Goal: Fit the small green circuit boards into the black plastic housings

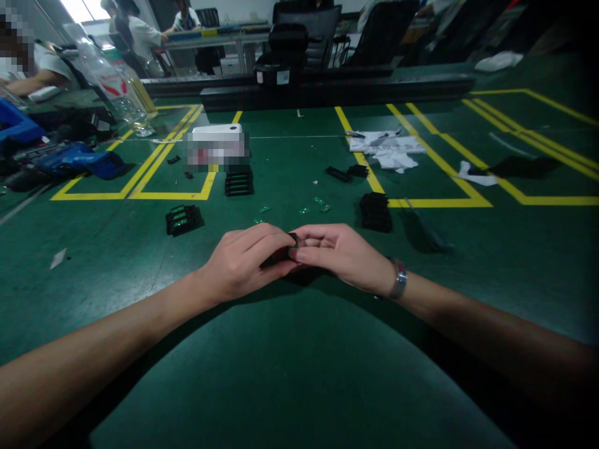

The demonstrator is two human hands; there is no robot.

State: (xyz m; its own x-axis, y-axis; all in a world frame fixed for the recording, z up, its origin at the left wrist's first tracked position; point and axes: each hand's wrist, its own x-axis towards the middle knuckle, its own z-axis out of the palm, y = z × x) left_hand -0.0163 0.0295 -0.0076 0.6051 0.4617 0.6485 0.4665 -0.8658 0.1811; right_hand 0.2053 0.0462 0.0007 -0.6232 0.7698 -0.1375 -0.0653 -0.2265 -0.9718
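Observation:
My left hand (246, 257) and my right hand (344, 252) meet over the table, both closed on a small black plastic piece (294, 237). A bit of green shows at the piece; fingers cover most of it. Just beyond my hands lie several small green circuit boards (304, 211). On the left sits a group of black holders with green boards in them (181, 219). To the right is a stack of black plastic holders (375, 212), and farther back on the left are more black holders (238, 181).
The green table (299, 368) has yellow tape lines. A white device (218, 138), a plastic bottle (122, 93) and a blue tool (88, 161) are at the back left. Crumpled white paper (388, 148) lies back right. A black rail (337, 92) crosses behind; people sit beyond.

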